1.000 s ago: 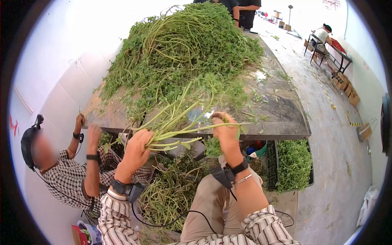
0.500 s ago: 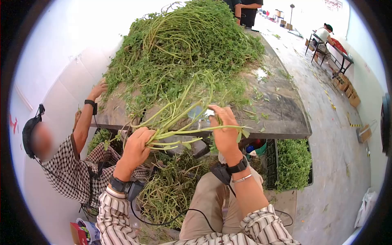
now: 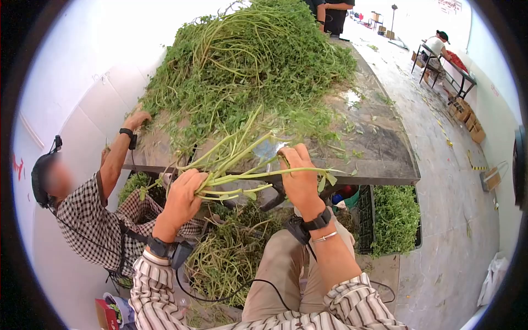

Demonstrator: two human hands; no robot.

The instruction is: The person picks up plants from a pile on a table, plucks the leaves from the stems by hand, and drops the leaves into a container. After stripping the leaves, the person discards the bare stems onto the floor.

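Note:
My left hand [image 3: 184,198] is closed around the lower ends of a small bunch of green leafy stems [image 3: 234,159] in front of the table edge. The stems fan out up and to the right. My right hand [image 3: 300,179] is curled at the bunch's right side, its fingers bent together at a stem. One long stem runs past this hand and ends in small leaves [image 3: 330,177]. The exact contact of the right fingertips is partly hidden. Beyond my hands, a large heap of leafy stems [image 3: 247,71] covers the table [image 3: 379,148].
Under the table, cut stems [image 3: 234,258] lie between my legs and a seated person in a checked shirt [image 3: 88,214], whose hand reaches the heap. A black crate of greens [image 3: 396,220] stands at right. Other people are farther back. A cable runs from my wrists.
The upright leafy stem beside my right hand no longer shows there, and a blurred green patch appears above it. The right hand has shifted slightly left; the neighbour's hand has moved right.

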